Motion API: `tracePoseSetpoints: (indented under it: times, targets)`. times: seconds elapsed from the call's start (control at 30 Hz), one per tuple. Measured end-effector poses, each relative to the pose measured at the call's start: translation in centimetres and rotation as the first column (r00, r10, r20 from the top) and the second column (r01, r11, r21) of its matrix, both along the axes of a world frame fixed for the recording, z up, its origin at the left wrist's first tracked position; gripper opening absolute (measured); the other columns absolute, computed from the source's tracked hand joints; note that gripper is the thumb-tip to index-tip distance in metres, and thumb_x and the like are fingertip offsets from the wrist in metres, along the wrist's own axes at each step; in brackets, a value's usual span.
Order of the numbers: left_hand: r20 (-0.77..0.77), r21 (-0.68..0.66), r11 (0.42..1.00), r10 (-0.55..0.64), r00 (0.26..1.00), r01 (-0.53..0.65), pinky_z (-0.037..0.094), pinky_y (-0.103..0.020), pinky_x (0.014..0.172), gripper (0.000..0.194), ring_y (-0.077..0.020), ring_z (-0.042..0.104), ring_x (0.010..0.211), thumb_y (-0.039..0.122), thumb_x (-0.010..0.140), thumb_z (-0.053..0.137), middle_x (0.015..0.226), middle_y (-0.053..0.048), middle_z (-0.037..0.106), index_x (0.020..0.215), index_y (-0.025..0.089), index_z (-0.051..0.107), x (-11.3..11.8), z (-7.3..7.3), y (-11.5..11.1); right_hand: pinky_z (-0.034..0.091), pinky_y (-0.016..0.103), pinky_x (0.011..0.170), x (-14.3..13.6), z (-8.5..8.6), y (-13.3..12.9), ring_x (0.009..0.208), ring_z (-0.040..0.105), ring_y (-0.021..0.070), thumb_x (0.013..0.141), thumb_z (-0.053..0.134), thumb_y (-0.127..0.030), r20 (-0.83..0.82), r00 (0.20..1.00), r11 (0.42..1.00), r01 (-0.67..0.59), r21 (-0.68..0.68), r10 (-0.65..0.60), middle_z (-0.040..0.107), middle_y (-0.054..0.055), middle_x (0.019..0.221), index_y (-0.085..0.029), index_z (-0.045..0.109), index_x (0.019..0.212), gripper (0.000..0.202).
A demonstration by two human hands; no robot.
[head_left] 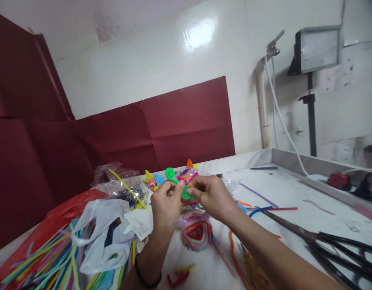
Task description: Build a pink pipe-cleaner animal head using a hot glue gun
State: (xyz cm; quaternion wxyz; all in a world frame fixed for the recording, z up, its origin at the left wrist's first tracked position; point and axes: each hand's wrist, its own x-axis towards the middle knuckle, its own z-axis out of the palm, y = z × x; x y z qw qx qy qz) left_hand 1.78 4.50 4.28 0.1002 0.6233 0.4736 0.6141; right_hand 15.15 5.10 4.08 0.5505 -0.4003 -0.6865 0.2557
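Both hands meet over the middle of the table around a bright green piece [170, 174] with a coiled spiral at its upper left end and another coil at its lower right. My left hand [167, 199] is closed on it, thumb and fingers pinching its middle. Fingers of my right hand [208, 193] are pressed together at the lower right coil. Just below them lies a round multicoloured coiled piece [197, 231] with pink and red rings. Behind the hands sit more colourful fuzzy pieces [152, 182], some with yellow, blue and orange parts.
Large black-handled scissors [309, 235] lie at the right. Many coloured strips [49, 257], a white plastic bag [96, 237] and a red bag [73, 203] fill the left. A power strip [320, 178] and a lamp stand [312, 121] are at the back right.
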Motion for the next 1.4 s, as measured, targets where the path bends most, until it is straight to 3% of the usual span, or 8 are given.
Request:
tracePoseSetpoints:
  times: [0.17,0.5,0.67,0.83,0.93,1.1,1.4]
  targets:
    - [0.086,0.002,1.000,0.001,0.996,-0.001,0.036,-0.023,0.048,0.031,-0.0115,0.047,0.048,0.043,0.074,0.066,0.049,0.003,0.053,0.057,0.018,0.061,0.2,-0.4,0.2,0.033,0.026,0.050,-1.0,-0.5,0.3,0.049,0.044,0.0121,0.069,0.057,-0.023,-0.142,0.990,0.998,-0.002,-0.065,-0.007,0.050,-0.004,0.051,-0.020,0.057,0.059,0.010]
    - [0.294,0.020,0.990,-0.136,0.946,0.136,0.033,-0.021,0.045,0.035,-0.0087,0.041,0.048,0.049,0.073,0.071,0.052,0.005,0.050,0.065,0.016,0.062,0.4,-2.1,1.7,0.036,0.028,0.053,-2.2,-1.8,1.0,0.050,0.045,0.0136,0.069,0.057,-0.028,-0.300,0.954,0.992,-0.028,-0.127,-0.012,0.052,-0.002,0.054,-0.021,0.055,0.063,0.010]
    - [0.347,0.004,0.984,-0.167,0.923,0.177,0.033,-0.021,0.044,0.035,-0.0082,0.040,0.047,0.049,0.072,0.070,0.052,0.005,0.049,0.063,0.017,0.059,0.4,-2.0,1.7,0.034,0.027,0.051,-2.5,-2.0,0.8,0.052,0.043,0.0133,0.069,0.058,-0.035,-0.361,0.933,0.991,-0.064,-0.119,0.017,0.050,-0.003,0.056,-0.021,0.054,0.068,0.015]
    - [0.256,-0.007,0.987,-0.154,0.955,0.161,0.035,-0.021,0.047,0.031,-0.0093,0.041,0.048,0.044,0.074,0.068,0.050,0.005,0.047,0.060,0.017,0.059,-0.2,-0.9,1.3,0.030,0.025,0.046,-1.8,-1.2,0.7,0.046,0.038,0.0102,0.064,0.065,-0.046,-0.352,0.919,0.966,-0.231,-0.113,0.179,0.047,-0.005,0.050,-0.019,0.055,0.066,0.029]
    - [0.149,-0.019,0.992,-0.121,0.981,0.126,0.034,-0.022,0.048,0.032,-0.0092,0.039,0.049,0.041,0.075,0.065,0.050,0.005,0.045,0.057,0.017,0.057,-0.6,-0.4,1.1,0.033,0.025,0.049,-0.9,-0.6,0.7,0.050,0.041,0.0100,0.062,0.068,-0.044,-0.311,0.922,0.956,-0.273,-0.104,0.230,0.051,-0.004,0.054,-0.018,0.058,0.065,0.028]
    - [0.013,-0.032,0.993,-0.112,0.994,0.112,0.032,-0.022,0.049,0.030,-0.0103,0.039,0.051,0.039,0.075,0.064,0.051,0.005,0.046,0.055,0.018,0.058,-0.5,-0.2,0.8,0.033,0.026,0.052,0.3,-0.4,0.9,0.052,0.042,0.0106,0.064,0.066,-0.037,-0.212,0.941,0.953,-0.287,-0.097,0.262,0.051,-0.004,0.054,-0.018,0.058,0.058,0.021]
    - [0.108,-0.027,0.986,-0.158,0.982,0.162,0.030,-0.021,0.046,0.030,-0.0090,0.037,0.048,0.041,0.076,0.064,0.050,0.006,0.045,0.057,0.018,0.056,0.0,-0.2,0.7,0.032,0.027,0.052,0.1,-0.9,1.1,0.052,0.043,0.0112,0.068,0.063,-0.029,-0.147,0.974,0.981,-0.182,-0.067,0.171,0.051,-0.004,0.053,-0.019,0.057,0.058,0.015]
